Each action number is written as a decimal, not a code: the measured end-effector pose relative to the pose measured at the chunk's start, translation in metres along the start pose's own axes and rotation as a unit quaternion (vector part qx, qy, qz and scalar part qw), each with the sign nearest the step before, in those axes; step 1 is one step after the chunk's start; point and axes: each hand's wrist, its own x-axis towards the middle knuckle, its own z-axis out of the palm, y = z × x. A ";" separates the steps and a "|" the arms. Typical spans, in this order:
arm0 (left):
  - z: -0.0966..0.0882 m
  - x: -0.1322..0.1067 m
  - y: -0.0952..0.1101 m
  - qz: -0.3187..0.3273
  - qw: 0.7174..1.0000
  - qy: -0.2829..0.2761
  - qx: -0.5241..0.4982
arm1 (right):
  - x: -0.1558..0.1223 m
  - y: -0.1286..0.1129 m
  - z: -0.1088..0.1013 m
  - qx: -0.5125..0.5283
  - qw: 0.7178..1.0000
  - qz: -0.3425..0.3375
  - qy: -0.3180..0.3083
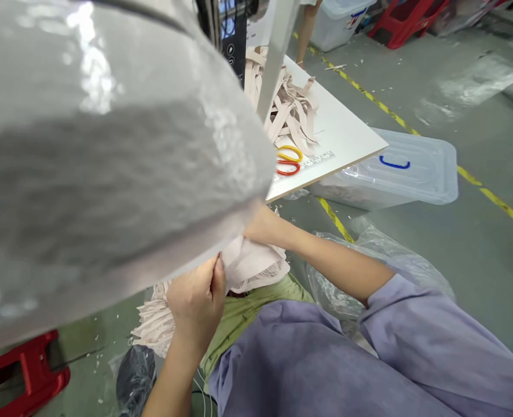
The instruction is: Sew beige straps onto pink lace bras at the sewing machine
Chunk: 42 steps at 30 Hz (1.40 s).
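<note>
- A large grey machine (130,174), blurred by nearness, fills the upper left and covers part of the work beneath it.
- The pale cloth (254,260) lies over the lap, below the machine's lower edge; being supported there probably spares the hands its weight.
- The left hand (198,295) has a closed grip on the near edge of the cloth, fingers curled and thumb pressed down, likely so the edge cannot slip.
- The right hand (259,225) reaches across to the cloth's other side; its fingers are hidden, so I cannot tell how far its grip is open or whether it has hold of anything.
- Gathered fabric (154,321) hangs beyond the left wrist; whether it joins the cloth I cannot tell.
- Beyond the right hand, the white tabletop (347,133) carries scissors (290,161), their yellow and red handles facing this side, perhaps for a quick reach, with ruler markings (323,158) beside them.
- Farther back on it, pale strips (297,113) lie in a loose heap, seemingly a supply within arm's reach.
- A lidded plastic box (425,174) stands on the floor partly under the tabletop's corner, perhaps to save space.
- Farthest off, a red stool (406,23) stands past the yellow floor tape (378,104).
</note>
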 end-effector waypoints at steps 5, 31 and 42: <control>0.000 0.001 0.000 0.005 1.000 -0.002 0.005 | 0.001 0.004 0.001 -0.013 1.000 -0.007 0.005; -0.002 -0.017 -0.013 0.018 0.999 0.038 0.025 | -0.005 0.010 0.014 -0.019 1.000 -0.008 0.021; 0.002 -0.009 -0.005 0.052 0.998 0.030 0.022 | -0.007 0.015 0.006 -0.020 0.999 -0.011 0.025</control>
